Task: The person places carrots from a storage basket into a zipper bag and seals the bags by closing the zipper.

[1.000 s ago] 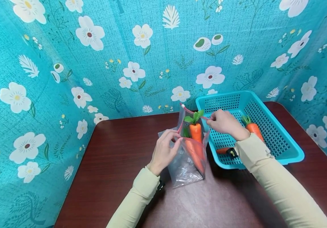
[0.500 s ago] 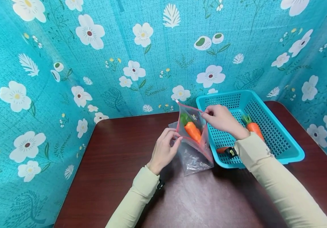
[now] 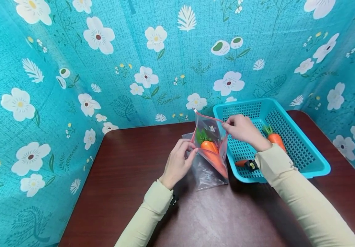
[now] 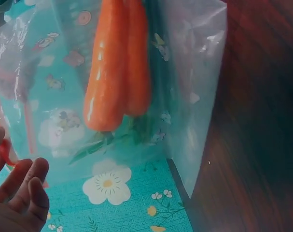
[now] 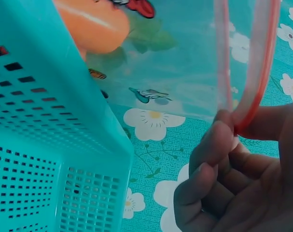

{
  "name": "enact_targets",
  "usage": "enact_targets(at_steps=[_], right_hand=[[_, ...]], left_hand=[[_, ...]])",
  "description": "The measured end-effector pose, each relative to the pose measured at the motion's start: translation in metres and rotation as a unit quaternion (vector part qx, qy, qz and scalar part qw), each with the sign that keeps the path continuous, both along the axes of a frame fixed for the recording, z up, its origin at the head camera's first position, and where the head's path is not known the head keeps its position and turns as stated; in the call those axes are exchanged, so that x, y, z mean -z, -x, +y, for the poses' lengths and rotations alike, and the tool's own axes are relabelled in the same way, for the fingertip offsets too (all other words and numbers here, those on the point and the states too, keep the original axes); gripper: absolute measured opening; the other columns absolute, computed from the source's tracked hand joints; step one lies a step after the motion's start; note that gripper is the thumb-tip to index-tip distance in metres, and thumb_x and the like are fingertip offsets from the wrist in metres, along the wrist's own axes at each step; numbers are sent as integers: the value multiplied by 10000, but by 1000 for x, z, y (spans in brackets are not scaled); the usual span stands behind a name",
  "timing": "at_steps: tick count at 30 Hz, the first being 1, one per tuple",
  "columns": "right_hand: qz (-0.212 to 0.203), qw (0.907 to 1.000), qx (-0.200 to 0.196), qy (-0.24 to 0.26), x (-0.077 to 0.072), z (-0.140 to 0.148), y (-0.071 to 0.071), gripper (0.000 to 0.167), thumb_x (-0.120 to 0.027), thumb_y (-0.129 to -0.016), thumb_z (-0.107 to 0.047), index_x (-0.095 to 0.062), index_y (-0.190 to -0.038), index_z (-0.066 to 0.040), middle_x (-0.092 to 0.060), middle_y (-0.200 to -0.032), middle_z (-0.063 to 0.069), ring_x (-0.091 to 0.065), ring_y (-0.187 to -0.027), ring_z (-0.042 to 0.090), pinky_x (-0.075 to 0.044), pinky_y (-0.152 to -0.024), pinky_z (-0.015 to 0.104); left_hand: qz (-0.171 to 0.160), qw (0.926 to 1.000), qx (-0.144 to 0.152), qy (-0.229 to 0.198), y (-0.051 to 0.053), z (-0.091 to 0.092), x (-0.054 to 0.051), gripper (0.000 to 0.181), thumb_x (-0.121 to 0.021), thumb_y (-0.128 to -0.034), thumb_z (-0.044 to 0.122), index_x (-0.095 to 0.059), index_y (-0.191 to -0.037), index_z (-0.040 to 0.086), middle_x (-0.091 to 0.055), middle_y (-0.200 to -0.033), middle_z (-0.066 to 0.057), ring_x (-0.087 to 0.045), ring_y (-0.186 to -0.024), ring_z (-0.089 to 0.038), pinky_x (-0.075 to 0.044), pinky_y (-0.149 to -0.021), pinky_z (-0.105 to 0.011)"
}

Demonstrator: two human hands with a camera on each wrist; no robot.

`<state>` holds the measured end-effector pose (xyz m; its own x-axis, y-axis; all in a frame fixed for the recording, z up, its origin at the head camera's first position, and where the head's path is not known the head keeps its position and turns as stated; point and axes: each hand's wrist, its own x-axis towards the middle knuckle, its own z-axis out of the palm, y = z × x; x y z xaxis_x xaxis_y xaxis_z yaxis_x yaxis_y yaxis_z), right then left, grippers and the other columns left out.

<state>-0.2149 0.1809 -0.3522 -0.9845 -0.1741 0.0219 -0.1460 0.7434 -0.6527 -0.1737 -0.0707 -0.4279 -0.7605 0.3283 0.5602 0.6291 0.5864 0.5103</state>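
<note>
A clear zip bag [image 3: 206, 175] with a red-pink rim stands with its mouth apart between both hands. The left hand [image 3: 179, 164] pinches the near-left rim, and the right hand [image 3: 242, 129] pinches the right rim beside the basket. Inside the bag lie two orange carrots [image 3: 209, 147] with green leaves toward the mouth. Through the plastic in the left wrist view, the carrots [image 4: 107, 72] lie side by side. In the right wrist view, thumb and finger of the right hand [image 5: 233, 164] grip the red rim of the bag [image 5: 264, 63].
A turquoise basket [image 3: 315, 156] stands right of the bag, holding a carrot [image 3: 277, 141] with green leaves and another orange piece [image 3: 241, 163] partly hidden by the right wrist. Behind the dark red table [image 3: 125, 164] hangs a blue flowered cloth [image 3: 165, 89].
The carrot whose top stuck out of the bag has sunk inside beside the other. The bag's lower end swung right, then slightly back left. Both hands keep their pinch on the rim.
</note>
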Motion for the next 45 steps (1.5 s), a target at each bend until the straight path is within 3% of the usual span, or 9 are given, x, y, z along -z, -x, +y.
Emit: enact_targets(at_steps=[10,22,31,39,45], right_hand=[[-251,9994,-215,92,-1,-1,-1,296,-520,-981,-225,-642,-767,-62,-665,-685,42,-582,-558,176,-439,-541,316],[-528,9986,-62,-5,-1,12,-1,291,-507,-962,-212,-655,-789,-29,-660,-668,46,-563,-546,181,-435,-538,320],[-692,9971,-289,-105,-4,17,-2,281,-528,-975,-228,-663,-817,-38,-649,-692,36,-536,-541,170,-409,-518,315],[-793,9960,-364,-174,-8,22,-3,286,-531,-981,-250,-666,-916,-6,-680,-805,79,-571,-601,163,-443,-553,312],[-679,9965,-306,-386,-13,30,-2,280,-531,-971,-257,-674,-907,-26,-685,-805,86,-594,-628,183,-456,-557,309]], left_hand=[[-172,9984,141,516,1,1,6,161,-662,-921,260,-647,-1023,137,-582,-1034,15,-561,-804,-132,-476,-690,-206],[-218,9990,92,384,0,1,1,179,-650,-929,270,-675,-1049,140,-594,-1036,14,-540,-804,-86,-503,-690,-193],[-215,9993,151,263,-1,3,-1,180,-661,-922,246,-706,-1042,119,-608,-1052,5,-531,-747,-109,-462,-640,-176],[-95,9994,239,234,0,5,2,179,-660,-923,227,-713,-1052,115,-618,-1047,9,-555,-813,-107,-473,-656,-181],[-67,9993,289,245,0,6,2,173,-656,-925,225,-718,-1039,110,-627,-1047,6,-605,-864,-151,-501,-708,-208]])
